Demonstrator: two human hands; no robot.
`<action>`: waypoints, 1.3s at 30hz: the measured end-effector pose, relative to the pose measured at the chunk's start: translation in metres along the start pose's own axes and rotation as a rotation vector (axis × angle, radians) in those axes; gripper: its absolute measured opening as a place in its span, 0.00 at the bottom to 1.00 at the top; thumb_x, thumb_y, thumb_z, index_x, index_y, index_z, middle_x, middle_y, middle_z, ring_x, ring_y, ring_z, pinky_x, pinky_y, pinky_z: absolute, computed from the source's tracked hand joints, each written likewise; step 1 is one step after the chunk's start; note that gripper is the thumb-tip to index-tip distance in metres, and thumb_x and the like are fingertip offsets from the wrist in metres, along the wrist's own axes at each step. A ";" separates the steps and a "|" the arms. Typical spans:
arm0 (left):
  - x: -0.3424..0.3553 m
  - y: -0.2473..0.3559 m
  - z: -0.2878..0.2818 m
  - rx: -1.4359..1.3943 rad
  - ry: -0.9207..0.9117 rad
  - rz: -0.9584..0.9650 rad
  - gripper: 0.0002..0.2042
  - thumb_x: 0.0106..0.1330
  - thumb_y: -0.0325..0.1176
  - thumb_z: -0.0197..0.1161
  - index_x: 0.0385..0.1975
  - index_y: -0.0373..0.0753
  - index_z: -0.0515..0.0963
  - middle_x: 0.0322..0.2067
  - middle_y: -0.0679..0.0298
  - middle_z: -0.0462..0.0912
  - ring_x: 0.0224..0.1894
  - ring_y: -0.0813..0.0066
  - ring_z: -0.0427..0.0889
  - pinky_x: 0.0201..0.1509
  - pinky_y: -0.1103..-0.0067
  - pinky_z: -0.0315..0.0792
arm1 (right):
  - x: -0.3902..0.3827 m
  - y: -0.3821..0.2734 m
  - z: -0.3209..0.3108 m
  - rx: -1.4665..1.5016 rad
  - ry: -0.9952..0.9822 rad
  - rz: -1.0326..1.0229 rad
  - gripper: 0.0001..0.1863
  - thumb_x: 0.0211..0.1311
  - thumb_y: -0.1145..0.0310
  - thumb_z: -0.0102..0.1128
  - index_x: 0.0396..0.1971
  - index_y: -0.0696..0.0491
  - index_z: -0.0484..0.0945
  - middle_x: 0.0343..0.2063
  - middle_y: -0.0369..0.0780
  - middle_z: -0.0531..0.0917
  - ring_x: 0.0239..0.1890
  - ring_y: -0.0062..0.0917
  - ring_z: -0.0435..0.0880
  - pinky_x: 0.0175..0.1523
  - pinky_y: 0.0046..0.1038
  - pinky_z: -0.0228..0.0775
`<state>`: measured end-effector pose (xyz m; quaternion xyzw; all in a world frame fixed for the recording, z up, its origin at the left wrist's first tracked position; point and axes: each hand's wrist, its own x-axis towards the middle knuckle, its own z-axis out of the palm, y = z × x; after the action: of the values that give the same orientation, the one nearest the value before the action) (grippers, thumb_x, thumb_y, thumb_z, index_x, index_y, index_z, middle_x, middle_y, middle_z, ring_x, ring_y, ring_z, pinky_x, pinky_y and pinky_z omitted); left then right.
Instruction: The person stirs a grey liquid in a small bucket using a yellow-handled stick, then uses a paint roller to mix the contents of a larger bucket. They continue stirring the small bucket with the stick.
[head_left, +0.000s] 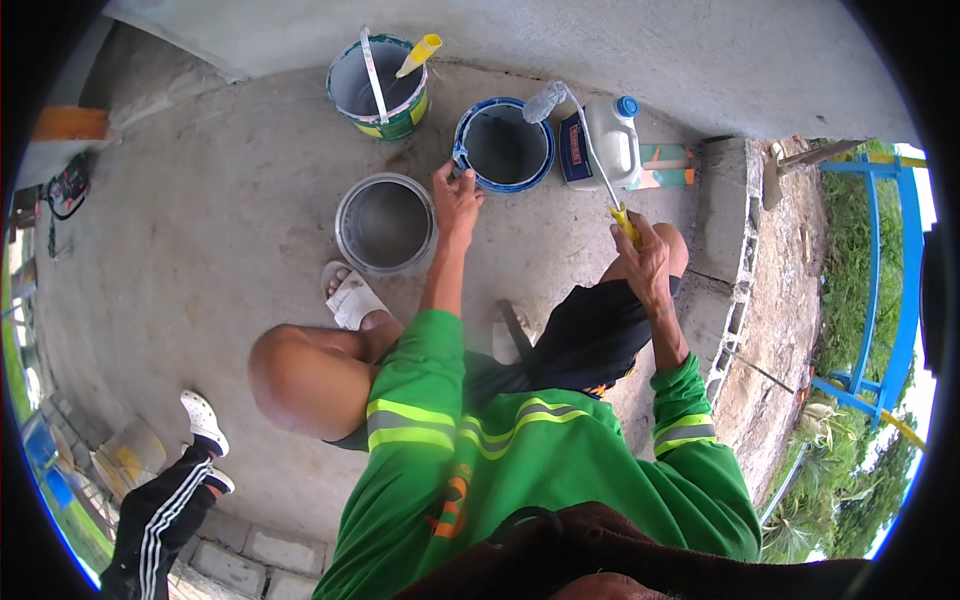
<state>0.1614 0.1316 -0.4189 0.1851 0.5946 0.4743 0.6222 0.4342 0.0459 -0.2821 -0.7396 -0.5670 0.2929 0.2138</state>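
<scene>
Head view shows me both hands over a concrete floor (240, 230). The right hand (643, 255) grips a roller (545, 102), its fingers wrapped around the yellow handle. The roller's gray-coated cover overlaps the far right rim of the blue pail (520, 187); I cannot tell whether they touch. The left hand (458, 205) has its fingertips at the near left rim of that pail, but I cannot tell whether its grip pinches the rim or just rests there. I see gray paint inside the pail. Nearer and to the left stands a gray pail (388, 267), just beside the left wrist. A green bucket (410, 122) stands farther back, near the wall (560, 40), and a white jug (615, 145) sits right of the blue pail.
</scene>
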 end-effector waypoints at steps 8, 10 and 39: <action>0.001 -0.002 0.004 -0.009 0.010 0.007 0.24 0.76 0.37 0.62 0.67 0.40 0.62 0.44 0.56 0.83 0.35 0.76 0.82 0.40 0.75 0.79 | 0.021 0.017 0.019 -0.113 -0.003 -0.107 0.18 0.68 0.60 0.65 0.51 0.55 0.81 0.31 0.53 0.86 0.37 0.49 0.88 0.42 0.41 0.78; 0.002 -0.001 0.003 -0.010 0.010 0.007 0.24 0.76 0.36 0.62 0.67 0.40 0.62 0.43 0.56 0.83 0.34 0.76 0.81 0.40 0.76 0.79 | 0.024 0.018 0.012 -0.165 0.019 -0.140 0.18 0.68 0.59 0.66 0.51 0.55 0.81 0.32 0.53 0.87 0.38 0.50 0.87 0.43 0.41 0.78; 0.007 -0.006 -0.001 0.029 -0.045 -0.021 0.27 0.76 0.41 0.62 0.68 0.43 0.58 0.55 0.48 0.76 0.47 0.59 0.85 0.56 0.64 0.81 | 0.038 0.034 -0.046 -0.230 -0.071 -0.249 0.19 0.68 0.59 0.66 0.52 0.56 0.81 0.36 0.53 0.86 0.39 0.45 0.88 0.45 0.38 0.78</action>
<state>0.1612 0.1339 -0.4278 0.1985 0.5893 0.4545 0.6378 0.4967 0.0747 -0.2770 -0.6724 -0.6912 0.2233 0.1423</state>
